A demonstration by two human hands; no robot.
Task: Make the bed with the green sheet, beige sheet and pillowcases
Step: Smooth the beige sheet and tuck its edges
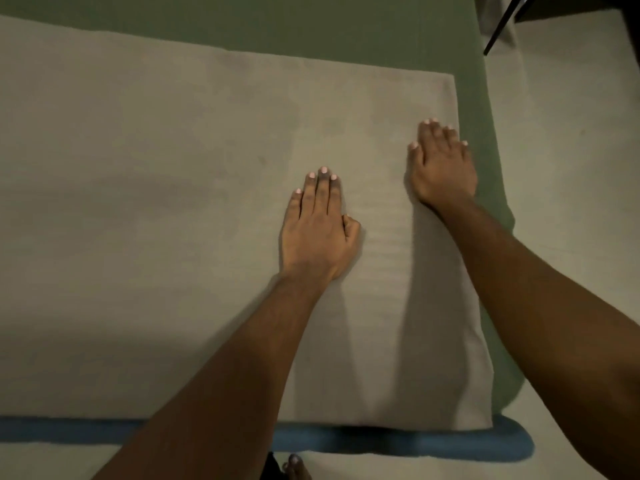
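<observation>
The beige sheet (156, 220) lies flat over most of the bed. Under it the green sheet (311, 32) shows along the far side and the right edge. My left hand (317, 230) rests palm down on the beige sheet near the middle, fingers straight and together. My right hand (441, 168) presses flat on the beige sheet close to its right edge, fingers slightly spread. Neither hand holds anything. No pillowcases are in view.
A blue mattress edge (415, 443) runs along the near side of the bed. Pale floor (571, 150) lies to the right. A dark furniture leg (498, 29) stands at the top right. My toes (296, 469) show at the bottom.
</observation>
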